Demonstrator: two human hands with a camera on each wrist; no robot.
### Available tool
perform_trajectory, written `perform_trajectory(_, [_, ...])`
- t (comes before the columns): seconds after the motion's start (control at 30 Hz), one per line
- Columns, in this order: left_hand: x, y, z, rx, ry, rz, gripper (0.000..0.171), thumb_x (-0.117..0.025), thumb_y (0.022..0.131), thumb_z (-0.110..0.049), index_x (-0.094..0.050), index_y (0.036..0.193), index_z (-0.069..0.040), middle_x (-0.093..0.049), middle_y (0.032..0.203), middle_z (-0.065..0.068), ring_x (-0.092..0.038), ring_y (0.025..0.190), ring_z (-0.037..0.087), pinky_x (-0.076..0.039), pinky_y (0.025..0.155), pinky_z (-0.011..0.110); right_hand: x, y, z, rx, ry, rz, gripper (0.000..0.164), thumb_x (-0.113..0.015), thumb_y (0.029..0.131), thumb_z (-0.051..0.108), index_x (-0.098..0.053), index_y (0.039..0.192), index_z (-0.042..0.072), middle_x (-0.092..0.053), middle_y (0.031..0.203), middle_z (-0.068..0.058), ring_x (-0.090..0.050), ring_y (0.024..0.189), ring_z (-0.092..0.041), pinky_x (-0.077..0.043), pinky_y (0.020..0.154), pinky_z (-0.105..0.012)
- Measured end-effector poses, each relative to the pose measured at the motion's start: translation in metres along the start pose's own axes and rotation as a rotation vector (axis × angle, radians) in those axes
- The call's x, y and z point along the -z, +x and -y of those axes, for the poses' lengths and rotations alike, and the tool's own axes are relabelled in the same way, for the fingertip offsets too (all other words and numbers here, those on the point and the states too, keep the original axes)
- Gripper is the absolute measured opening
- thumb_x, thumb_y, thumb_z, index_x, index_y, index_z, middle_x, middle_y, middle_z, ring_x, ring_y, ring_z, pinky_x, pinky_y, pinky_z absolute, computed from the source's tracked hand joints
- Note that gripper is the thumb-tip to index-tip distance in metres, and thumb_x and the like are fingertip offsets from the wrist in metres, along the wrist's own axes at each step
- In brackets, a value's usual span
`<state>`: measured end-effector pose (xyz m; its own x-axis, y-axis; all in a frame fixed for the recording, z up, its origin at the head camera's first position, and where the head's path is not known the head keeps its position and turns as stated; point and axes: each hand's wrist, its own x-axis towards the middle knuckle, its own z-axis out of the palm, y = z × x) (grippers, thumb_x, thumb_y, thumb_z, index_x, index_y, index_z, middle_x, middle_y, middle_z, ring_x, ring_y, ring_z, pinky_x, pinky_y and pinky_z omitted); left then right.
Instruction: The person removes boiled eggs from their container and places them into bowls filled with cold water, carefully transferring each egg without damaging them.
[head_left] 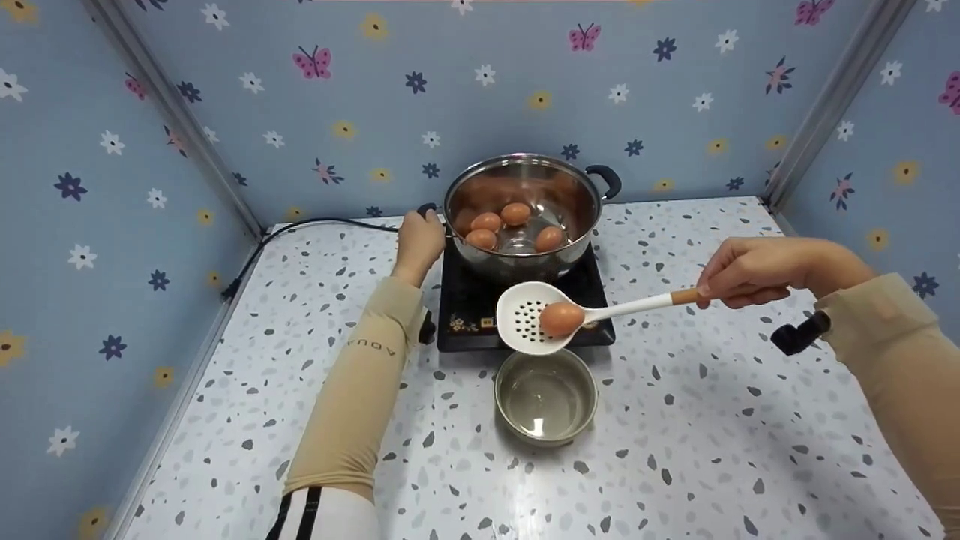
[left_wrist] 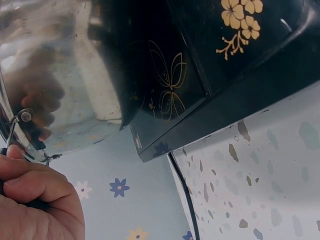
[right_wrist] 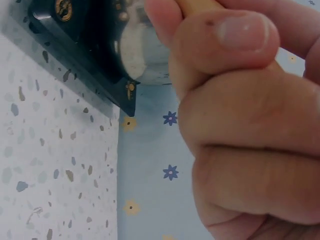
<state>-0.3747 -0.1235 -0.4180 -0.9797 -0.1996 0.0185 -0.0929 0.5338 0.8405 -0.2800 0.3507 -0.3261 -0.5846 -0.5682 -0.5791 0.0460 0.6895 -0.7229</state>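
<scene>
My right hand (head_left: 742, 271) grips the wooden-coloured end of a white slotted spoon (head_left: 517, 304), which carries one brown egg (head_left: 561, 319). The spoon's bowl hangs over the front of the black cooktop and slightly overlaps the far rim of a grey bowl (head_left: 546, 409) in the head view. With curled fingers, my left hand (head_left: 420, 244) holds the left handle of a steel pot (head_left: 517, 264); the left wrist view shows those fingers (left_wrist: 42, 185) at the handle. Several brown eggs (head_left: 515, 214) lie in the pot. In the right wrist view, my fingers (right_wrist: 250, 115) wrap the spoon handle.
Under the pot sits a black induction cooktop (head_left: 469, 334), its cable (head_left: 322, 220) running off to the left. The speckled white table (head_left: 690, 435) meets blue flowered panels (head_left: 405, 112) at the back and sides. The pot's right handle (head_left: 606, 180) sticks out toward the back.
</scene>
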Motion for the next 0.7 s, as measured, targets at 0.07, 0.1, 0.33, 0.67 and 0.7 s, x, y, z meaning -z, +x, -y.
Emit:
perform_trajectory(0.07, [-0.001,0.000,0.000,0.001,0.004,-0.001,0.052,-0.032,0.118,-0.026,-0.051,0.144,0.016,-0.062,0.137,0.034,-0.062,0.130,0.045,-0.049,0.109,0.056,-0.003,0.003,-0.005,0.006,0.000,0.024,0.024,-0.061,0.109,0.015,-0.082,0.108,0.003,-0.048,0.059,0.004,-0.034,0.043,-0.004,-0.033,0.043,-0.019])
perform_trajectory(0.1, [-0.001,0.000,0.000,0.001,0.003,-0.002,0.053,-0.032,0.118,-0.026,-0.050,0.145,0.016,-0.061,0.138,0.034,-0.061,0.132,0.046,-0.049,0.110,0.056,-0.004,0.005,-0.007,0.009,-0.003,0.034,0.024,-0.061,0.109,0.014,-0.081,0.108,0.002,-0.048,0.059,0.003,-0.034,0.043,-0.004,-0.033,0.043,-0.019])
perform_trajectory(0.33, [-0.001,0.000,0.000,-0.006,-0.003,0.006,0.051,-0.030,0.119,-0.025,-0.052,0.140,0.015,-0.061,0.130,0.033,-0.062,0.119,0.044,-0.050,0.102,0.053,-0.014,0.011,-0.018,-0.003,-0.010,0.038,0.023,-0.062,0.108,0.014,-0.080,0.107,0.000,-0.049,0.060,0.004,-0.035,0.043,-0.003,-0.033,0.043,-0.018])
perform_trajectory(0.67, [0.000,-0.001,0.000,-0.004,-0.016,-0.010,0.051,-0.033,0.118,-0.027,-0.052,0.141,0.014,-0.063,0.132,0.033,-0.063,0.126,0.045,-0.050,0.105,0.055,-0.025,0.022,-0.033,-0.030,-0.023,0.048,0.023,-0.064,0.106,0.014,-0.080,0.106,-0.003,-0.051,0.059,0.003,-0.035,0.044,-0.004,-0.032,0.043,-0.019])
perform_trajectory(0.7, [0.000,-0.002,0.000,-0.004,-0.017,-0.013,0.051,-0.034,0.118,-0.027,-0.053,0.140,0.014,-0.063,0.132,0.033,-0.063,0.126,0.045,-0.050,0.105,0.055,-0.025,0.023,-0.034,-0.033,-0.029,0.052,0.024,-0.064,0.106,0.014,-0.080,0.106,-0.004,-0.051,0.059,0.003,-0.035,0.044,-0.004,-0.032,0.043,-0.019])
